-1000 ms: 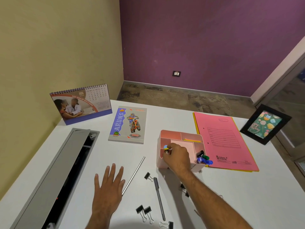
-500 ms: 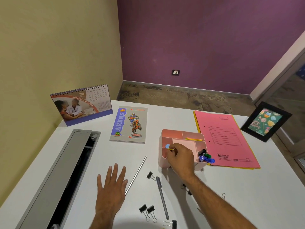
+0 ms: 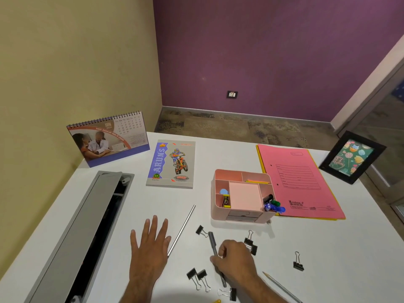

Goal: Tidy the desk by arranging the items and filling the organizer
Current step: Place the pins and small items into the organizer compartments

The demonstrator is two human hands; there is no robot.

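Observation:
A pink desk organizer [image 3: 227, 172] stands mid-table. It holds a pink note pad [image 3: 244, 196], small blue and yellow items [image 3: 225, 196] in its left slots and coloured clips [image 3: 273, 206] at its right. My right hand [image 3: 236, 261] is down on the table in front of it, thumb and fingers closed around a grey pen [image 3: 212, 239] that lies flat. My left hand [image 3: 149, 248] rests flat on the table with fingers spread, holding nothing. Several black binder clips [image 3: 250, 243] lie scattered around the pen.
A thin metal rod [image 3: 181, 230] lies beside my left hand, and a pencil [image 3: 282, 287] near my right forearm. A notebook [image 3: 171, 164], pink folder [image 3: 299, 180], desk calendar [image 3: 109, 138] and photo frame [image 3: 352, 157] sit further back. An open grey cable tray [image 3: 76, 237] runs along the left.
My right hand has left the organizer's left slot, where a yellow item now lies, and has come back down onto the grey pen. My left hand has stayed flat.

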